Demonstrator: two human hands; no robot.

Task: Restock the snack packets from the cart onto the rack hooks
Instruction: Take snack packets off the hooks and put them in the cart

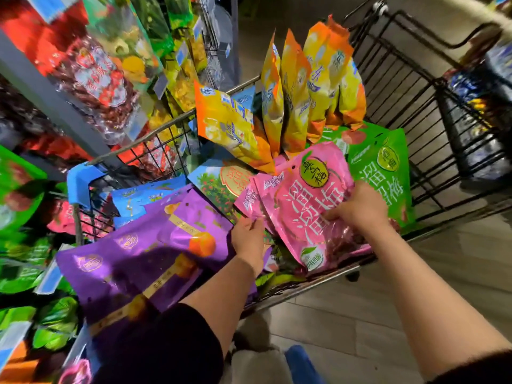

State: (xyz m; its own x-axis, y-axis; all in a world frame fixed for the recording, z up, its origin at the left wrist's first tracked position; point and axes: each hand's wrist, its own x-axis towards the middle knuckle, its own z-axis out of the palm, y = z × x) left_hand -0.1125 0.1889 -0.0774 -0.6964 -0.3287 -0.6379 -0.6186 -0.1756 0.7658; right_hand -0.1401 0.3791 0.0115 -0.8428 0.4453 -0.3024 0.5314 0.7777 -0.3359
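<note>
Two hands work inside the cart (393,87): the right hand (357,203) grips the top pink packet (299,206), fingers curled over its right edge, while the left hand (248,235) pinches the stack's left edge. Purple packets (144,245) lie near left, orange packets (293,87) stand at the far end, and the rack (69,101) hangs left.

wire cart (393,79), snack packets (302,206) inside, seemingly piled
</note>
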